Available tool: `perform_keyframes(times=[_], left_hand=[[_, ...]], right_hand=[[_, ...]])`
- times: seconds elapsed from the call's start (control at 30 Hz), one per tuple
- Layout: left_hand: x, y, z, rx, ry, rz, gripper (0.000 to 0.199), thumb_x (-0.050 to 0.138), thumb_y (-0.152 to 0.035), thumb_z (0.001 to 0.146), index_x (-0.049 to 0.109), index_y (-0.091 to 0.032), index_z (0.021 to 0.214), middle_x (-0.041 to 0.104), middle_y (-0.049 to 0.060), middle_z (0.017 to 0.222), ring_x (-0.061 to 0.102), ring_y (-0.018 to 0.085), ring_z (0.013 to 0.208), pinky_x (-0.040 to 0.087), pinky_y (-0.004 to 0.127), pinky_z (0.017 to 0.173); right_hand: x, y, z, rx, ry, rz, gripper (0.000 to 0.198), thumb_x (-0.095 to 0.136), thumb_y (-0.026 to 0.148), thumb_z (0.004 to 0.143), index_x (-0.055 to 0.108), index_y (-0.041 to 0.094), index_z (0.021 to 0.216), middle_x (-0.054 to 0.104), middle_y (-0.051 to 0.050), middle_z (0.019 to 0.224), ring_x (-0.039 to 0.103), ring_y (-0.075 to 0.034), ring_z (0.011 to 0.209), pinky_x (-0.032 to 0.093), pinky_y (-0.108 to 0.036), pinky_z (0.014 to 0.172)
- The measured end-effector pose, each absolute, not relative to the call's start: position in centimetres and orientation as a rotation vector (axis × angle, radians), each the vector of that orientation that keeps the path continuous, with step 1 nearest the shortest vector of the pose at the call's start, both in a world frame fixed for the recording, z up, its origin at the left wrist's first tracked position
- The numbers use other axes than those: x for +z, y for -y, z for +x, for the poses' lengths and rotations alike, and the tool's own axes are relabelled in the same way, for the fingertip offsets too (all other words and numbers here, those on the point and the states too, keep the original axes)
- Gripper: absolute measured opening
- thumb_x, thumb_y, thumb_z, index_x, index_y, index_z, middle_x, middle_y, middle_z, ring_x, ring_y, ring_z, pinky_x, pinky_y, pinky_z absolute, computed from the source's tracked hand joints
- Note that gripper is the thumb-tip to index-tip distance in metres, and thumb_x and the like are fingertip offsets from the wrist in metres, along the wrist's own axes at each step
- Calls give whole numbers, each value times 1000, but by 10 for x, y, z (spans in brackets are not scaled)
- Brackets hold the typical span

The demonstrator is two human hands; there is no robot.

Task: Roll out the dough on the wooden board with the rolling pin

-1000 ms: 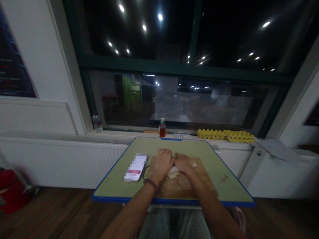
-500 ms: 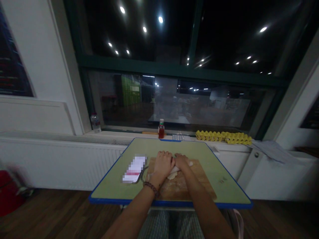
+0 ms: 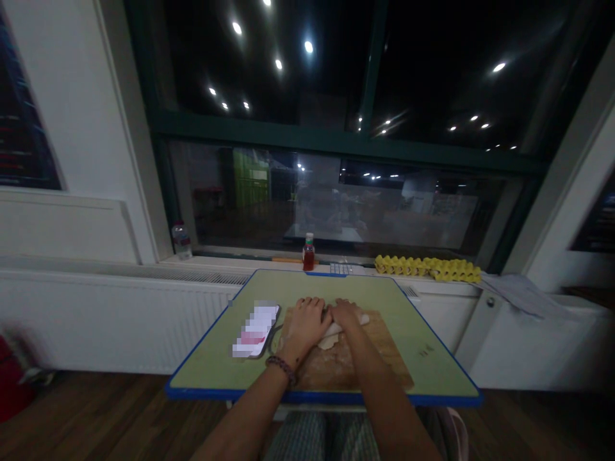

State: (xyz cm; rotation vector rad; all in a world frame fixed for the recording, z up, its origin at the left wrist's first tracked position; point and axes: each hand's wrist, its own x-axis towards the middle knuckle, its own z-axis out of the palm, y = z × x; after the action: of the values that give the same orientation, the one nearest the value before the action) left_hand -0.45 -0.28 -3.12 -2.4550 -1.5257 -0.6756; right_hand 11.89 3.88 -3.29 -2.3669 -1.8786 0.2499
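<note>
Head view: left hand [image 3: 310,320] and right hand [image 3: 344,315] both palm down on the pale rod [image 3: 332,329], side by side, fingers bent forward over it; can't tell how far the fingers close round it, undersides hidden. Rod's long axis runs crosswise, slightly slanted, right end pointing a bit away from the person; that end sticks out past the right hand, middle shows in the gap between the hands, left end hidden by the left hand. Flat dough piece [image 3: 328,342] just on the near side of the rod, its edge touching or under it, can't tell which. All on the wooden board [image 3: 384,352], which lies on the green table [image 3: 211,358] with blue edging. Phone [image 3: 258,330] left of the board, screen lit. Beyond, on the sill: red bottle [image 3: 308,257], yellow egg tray [image 3: 427,267] to its right
</note>
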Motion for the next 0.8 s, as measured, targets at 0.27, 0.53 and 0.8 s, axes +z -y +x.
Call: perform_keyframes(times=[0.27,0.53,0.8], left_hand=[[-37,-14,-26,-621,1671,-2453,27,45,-36,91,63,-19,100,69,9,111,57,25,107,38,37,91],[-33,-31,-28,-561,1913,-2400,36,44,-40,88,61,-18,110,67,12,118,57,28,113,40,39,93],[-29,-41,-26,-522,2047,-2344,37,43,-39,87,64,-14,105,68,15,115,59,29,111,43,39,91]], right_hand=[[-35,-38,117,273,1739,-2387,49,41,41,90,57,14,128,58,-16,133,51,-32,125,38,-46,98],[-34,-39,123,293,1732,-2136,42,39,39,92,66,20,117,68,-12,119,60,-25,113,44,-33,90],[-34,-41,125,163,1698,-1913,36,37,36,94,69,26,108,70,-5,111,63,-17,105,42,-23,87]])
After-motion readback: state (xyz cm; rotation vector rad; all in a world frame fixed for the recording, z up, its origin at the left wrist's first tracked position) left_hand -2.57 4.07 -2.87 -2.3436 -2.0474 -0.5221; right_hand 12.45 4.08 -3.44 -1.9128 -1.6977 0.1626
